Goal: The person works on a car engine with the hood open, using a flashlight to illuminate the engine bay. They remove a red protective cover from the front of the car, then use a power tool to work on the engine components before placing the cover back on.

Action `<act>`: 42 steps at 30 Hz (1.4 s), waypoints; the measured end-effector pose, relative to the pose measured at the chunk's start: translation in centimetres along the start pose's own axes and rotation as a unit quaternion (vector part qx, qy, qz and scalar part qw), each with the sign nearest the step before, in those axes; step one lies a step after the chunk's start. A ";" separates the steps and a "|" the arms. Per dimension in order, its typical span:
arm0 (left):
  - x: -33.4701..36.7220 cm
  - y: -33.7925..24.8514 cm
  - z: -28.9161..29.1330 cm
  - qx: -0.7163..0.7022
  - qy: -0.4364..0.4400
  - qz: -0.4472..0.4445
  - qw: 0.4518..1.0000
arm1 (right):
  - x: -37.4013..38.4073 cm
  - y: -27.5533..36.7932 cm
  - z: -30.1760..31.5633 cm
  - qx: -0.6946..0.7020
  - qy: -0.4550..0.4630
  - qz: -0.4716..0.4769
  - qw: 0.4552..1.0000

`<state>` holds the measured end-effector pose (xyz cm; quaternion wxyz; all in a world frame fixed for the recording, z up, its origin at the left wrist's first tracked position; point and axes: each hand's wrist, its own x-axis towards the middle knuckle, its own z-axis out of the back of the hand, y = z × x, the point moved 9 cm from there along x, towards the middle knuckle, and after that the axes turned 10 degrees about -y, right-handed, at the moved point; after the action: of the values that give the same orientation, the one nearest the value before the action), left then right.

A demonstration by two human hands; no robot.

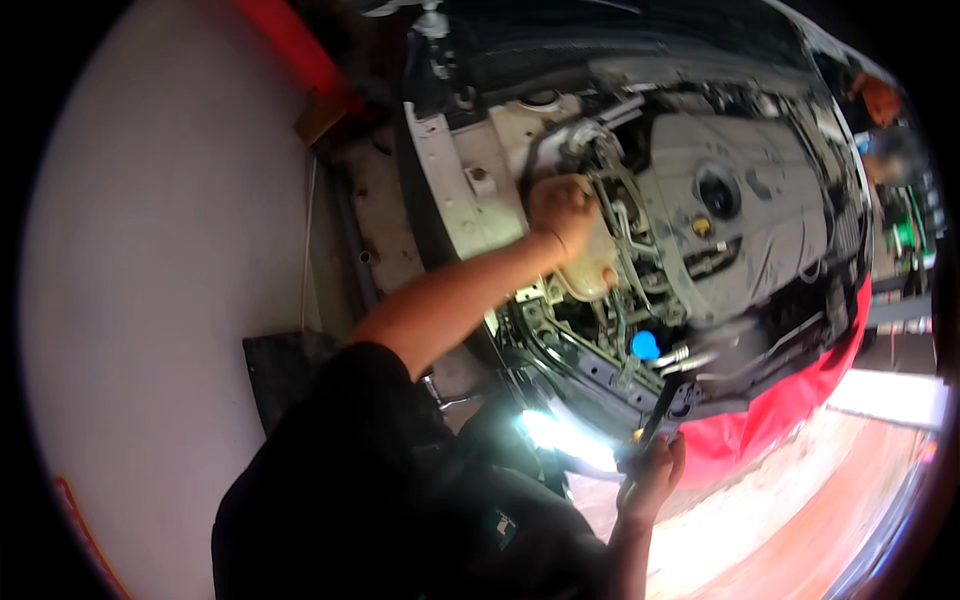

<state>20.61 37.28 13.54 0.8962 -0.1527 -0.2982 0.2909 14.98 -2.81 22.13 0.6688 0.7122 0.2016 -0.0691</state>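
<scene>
My left hand [563,212] is closed in a fist over the far part of the yellowed plastic coolant tank [588,277]. Whatever its fingers hold is hidden. Lower right, at the car's front edge, my right hand [652,482] wraps round a long dark tool [664,408] that points up toward the engine bay. A glaring white light bar [568,440] shines close to this hand; I cannot tell whether it is joined to the tool. A blue washer-fluid cap [645,345] sits between the tank and the right hand.
The grey engine cover [735,215] with its yellow-marked oil cap [702,227] fills the bay's middle. Red cloth or bodywork [755,440] runs along the front. A pale wall [170,300] rises at left. Another person [885,155] is at the far right.
</scene>
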 end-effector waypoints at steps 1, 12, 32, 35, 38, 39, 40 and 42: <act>-1.5 -1.9 -1.0 0.090 -0.027 -0.055 0.994 | 0.0 -0.2 -0.2 -0.009 0.008 0.006 1.000; -2.7 -7.5 1.4 0.113 -0.023 -0.114 0.987 | -0.8 0.9 -3.6 -0.061 0.041 0.029 0.997; 1.4 -2.3 -0.2 0.142 0.143 -0.087 0.976 | -3.5 1.1 -1.8 -0.026 -0.004 0.045 0.999; 1.0 -1.4 0.6 0.077 0.149 -0.057 0.984 | -3.5 1.0 -1.1 -0.019 -0.010 0.047 0.999; 0.8 -3.0 1.9 0.176 0.237 -0.050 0.954 | -3.4 1.1 -0.7 -0.019 -0.012 0.047 0.999; 1.0 -2.8 1.9 0.156 0.246 -0.028 0.956 | -3.4 1.0 -0.7 -0.015 -0.010 0.046 0.999; 1.3 -2.7 2.0 0.135 0.253 -0.007 0.958 | -3.4 1.1 -0.6 -0.012 -0.007 0.046 0.999; 1.7 -3.0 2.1 0.128 0.277 0.011 0.952 | -3.3 1.2 -0.4 -0.015 -0.009 0.049 0.999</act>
<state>21.70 36.24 17.28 0.9522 -0.1144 0.0032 0.2833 12.35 -3.08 24.47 0.6841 0.7102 0.1616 -0.0394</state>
